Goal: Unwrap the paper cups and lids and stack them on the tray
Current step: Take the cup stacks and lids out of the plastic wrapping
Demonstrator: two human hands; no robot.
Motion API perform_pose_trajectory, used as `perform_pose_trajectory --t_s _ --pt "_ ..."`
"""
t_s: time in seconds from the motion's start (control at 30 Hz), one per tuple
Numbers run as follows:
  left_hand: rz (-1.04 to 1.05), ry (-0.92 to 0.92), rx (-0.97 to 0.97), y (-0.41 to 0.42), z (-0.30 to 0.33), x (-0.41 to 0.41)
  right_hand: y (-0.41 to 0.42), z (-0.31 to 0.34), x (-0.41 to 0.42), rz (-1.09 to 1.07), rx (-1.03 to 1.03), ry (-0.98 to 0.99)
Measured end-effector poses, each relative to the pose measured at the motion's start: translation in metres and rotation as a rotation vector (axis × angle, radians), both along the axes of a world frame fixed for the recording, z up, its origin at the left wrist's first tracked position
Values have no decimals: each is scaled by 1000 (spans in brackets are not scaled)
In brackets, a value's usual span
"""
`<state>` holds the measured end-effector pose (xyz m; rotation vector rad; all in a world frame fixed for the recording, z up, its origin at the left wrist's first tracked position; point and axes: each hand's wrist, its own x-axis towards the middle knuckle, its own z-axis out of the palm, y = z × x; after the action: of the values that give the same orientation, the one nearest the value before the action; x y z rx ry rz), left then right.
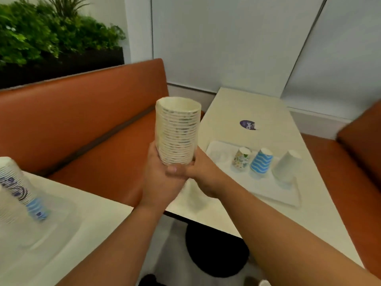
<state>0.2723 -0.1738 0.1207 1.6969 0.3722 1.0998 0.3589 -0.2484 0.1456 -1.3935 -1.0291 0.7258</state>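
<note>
Midair, a person is holding up a tall nested stack of cream paper cups with faint printed bands [177, 131], gripping its lower end with both bare hands in the gap between two tables. The left hand [159, 172] is curling round the stack's base from the left, its thumb lying across the front, while the right hand [201, 172] is closing on the same base from the right. Beyond the hands, on the long cream table [226, 112], a white rectangular tray [288, 198] is carrying three upside-down cups in a row: a floral-print paper cup [241, 159], a blue wavy-striped paper cup [261, 161] just beside it, and a plain white paper cup [286, 165]. At the left edge, blurred stacks of printed cups [14, 186] are leaning on a second table [86, 205]. An orange padded bench [86, 112] is running behind.
</note>
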Motion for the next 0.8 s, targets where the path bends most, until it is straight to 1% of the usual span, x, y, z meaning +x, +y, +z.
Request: perform_pose_trajectory --t_s 0.07,0.13,0.27,0.37,0.47,0.57,0.67,0.73,0.8 --pt "-141 32 -26 -24 -5 19 -36 -7 17 -16 -45 27" --pt "-226 141 -37 -44 -19 39 -67 -16 34 -91 -64 35" --pt "-368 394 81 -76 -39 76 -112 -35 62 -344 -29 21" --pt "-473 589 158 -86 -49 78 -135 -47 76 -461 -1 24" --pt "-402 746 172 -86 -71 70 -145 -60 88 -546 -3 32" --pt "-205 837 231 -75 -93 58 -145 -77 96 -609 -35 31" --pt "-16 884 338 -53 -115 47 -135 -99 98 -669 -69 46" --pt "30 1032 409 -39 -124 46 -125 -113 98 -695 -93 37" --pt "-2 1240 421 -29 -132 48 -115 -126 96 -698 -117 22"
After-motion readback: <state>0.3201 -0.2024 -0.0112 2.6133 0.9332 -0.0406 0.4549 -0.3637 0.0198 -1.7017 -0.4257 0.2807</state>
